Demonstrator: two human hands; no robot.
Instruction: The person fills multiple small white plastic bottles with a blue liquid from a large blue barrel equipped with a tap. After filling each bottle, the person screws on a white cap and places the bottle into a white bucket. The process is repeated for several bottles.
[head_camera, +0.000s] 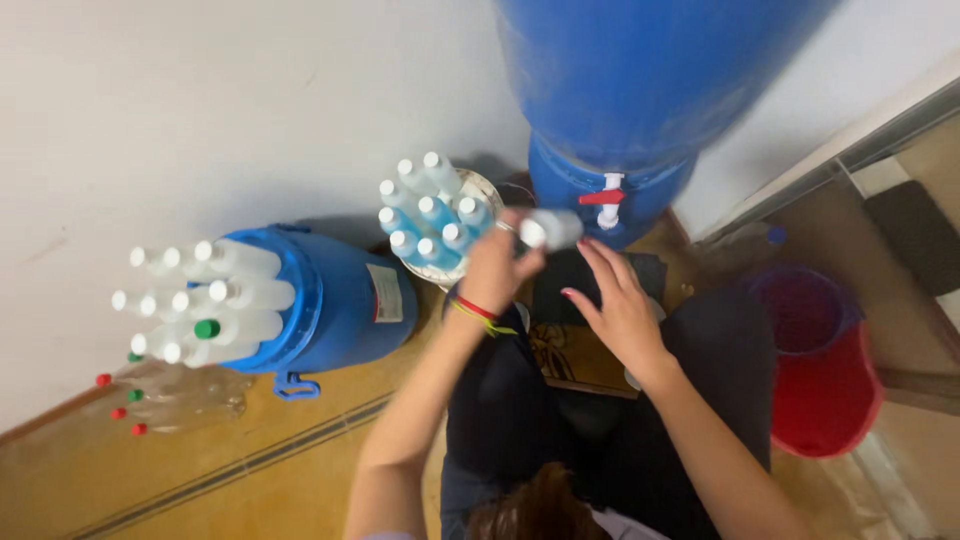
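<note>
- Left hand (495, 268): raised in front of the person, fingers (527, 262) clamped around a small bottle (552, 229) with a white cap. A red and yellow band sits on the wrist.
- Small bottle: held roughly level, cap end toward the camera, just left of and slightly below the red tap (603, 198).
- Right hand (618, 305): open, palm down, fingers (594, 262) spread apart and holding nothing. It sits just below and to the right of the bottle; no contact with it can be seen.
- Red tap: mounted with a white fitting on the lower front of the large blue drum (640, 90) that stands against the wall.
- White bucket (487, 188): left of the tap, packed with upright white-capped bottles of pale blue liquid (432, 215).
- Smaller blue barrel (340, 300): further left, filled with capped bottles (215, 295), mostly white caps, one green.
- Clear bottles (185, 395) with red and green caps: on the floor beside that barrel.
- Red bucket (820, 360): on the floor to the person's right.
</note>
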